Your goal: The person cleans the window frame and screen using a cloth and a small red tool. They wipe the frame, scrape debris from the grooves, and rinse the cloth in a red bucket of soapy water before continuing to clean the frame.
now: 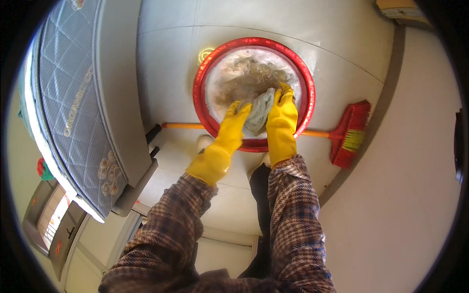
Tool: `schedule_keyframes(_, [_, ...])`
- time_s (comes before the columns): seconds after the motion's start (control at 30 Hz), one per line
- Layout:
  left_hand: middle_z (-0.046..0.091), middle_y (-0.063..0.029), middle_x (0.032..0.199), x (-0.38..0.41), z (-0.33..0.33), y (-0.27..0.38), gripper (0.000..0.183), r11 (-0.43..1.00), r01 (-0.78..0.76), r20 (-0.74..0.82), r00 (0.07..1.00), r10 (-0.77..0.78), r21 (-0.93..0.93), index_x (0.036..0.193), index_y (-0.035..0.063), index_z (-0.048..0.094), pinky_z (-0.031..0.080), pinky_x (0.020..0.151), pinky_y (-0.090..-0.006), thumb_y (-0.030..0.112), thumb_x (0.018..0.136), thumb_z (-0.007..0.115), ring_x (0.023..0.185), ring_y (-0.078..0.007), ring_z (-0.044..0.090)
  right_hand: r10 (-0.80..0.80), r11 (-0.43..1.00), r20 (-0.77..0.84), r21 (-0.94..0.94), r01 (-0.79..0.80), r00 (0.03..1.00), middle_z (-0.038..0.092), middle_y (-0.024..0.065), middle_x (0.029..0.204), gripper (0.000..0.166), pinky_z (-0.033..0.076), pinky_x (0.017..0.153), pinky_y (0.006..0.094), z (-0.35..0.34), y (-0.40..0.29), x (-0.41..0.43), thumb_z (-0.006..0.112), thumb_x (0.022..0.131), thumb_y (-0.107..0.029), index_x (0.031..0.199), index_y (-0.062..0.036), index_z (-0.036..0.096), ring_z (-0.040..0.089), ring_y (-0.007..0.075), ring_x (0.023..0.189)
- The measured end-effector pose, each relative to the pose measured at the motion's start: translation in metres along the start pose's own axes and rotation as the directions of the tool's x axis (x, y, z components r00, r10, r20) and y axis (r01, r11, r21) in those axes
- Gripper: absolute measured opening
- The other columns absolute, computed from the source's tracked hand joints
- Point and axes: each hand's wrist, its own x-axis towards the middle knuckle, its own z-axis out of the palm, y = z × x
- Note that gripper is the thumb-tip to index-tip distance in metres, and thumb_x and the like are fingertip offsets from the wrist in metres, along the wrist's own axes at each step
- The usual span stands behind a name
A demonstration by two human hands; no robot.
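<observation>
A wet grey-green cloth (259, 111) is bunched between my two hands over a round basin with a red rim (198, 86). My left hand (234, 122), in a yellow rubber glove, has its fingers at the cloth's left side. On the other side, my right hand (282, 113), gloved alike, grips the cloth's right edge. Murky brownish water (249, 78) with whitish foam around it fills the basin. Both hands are at the near part of the basin, and their palms are hidden.
A broom with red and yellow bristles (350, 135) lies on the tiled floor, its orange handle (183, 125) passing behind the basin. A mattress (69, 84) on a grey bed frame (119, 91) stands at left. A pale wall (399, 146) rises at right. My shoes are beside the basin's near edge.
</observation>
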Motion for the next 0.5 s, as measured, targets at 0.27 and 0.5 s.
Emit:
schedule_keyframes(0.27, [0.059,-0.0061,0.155,0.045,-0.040,-0.039,0.072,0.900,-0.377,0.277,0.908,0.313,0.218,0.170,0.0127,0.041,0.037,0.119,-0.0264,0.035,0.108,0.070,0.141,-0.0118,0.052,-0.292,0.779,0.292,-0.479,0.404,0.911,0.056,0.0247,0.155,0.050,0.045,0.115,0.0549,0.004,-0.008,-0.032,0.072,0.092,-0.025,0.141,-0.0204,0.069,0.057,0.0369,0.141])
schedule_keyframes(0.5, [0.057,-0.0086,0.160,0.075,-0.032,-0.017,0.069,0.840,-0.416,0.448,0.861,0.241,0.349,0.168,0.0092,0.041,0.043,0.116,-0.0313,0.035,0.110,0.066,0.146,-0.0152,0.050,-0.321,0.714,0.359,-0.516,0.473,0.876,0.076,0.0160,0.114,0.029,0.059,0.087,0.0515,0.029,0.025,0.007,0.069,0.092,-0.032,0.114,-0.0157,0.080,0.075,0.0402,0.100])
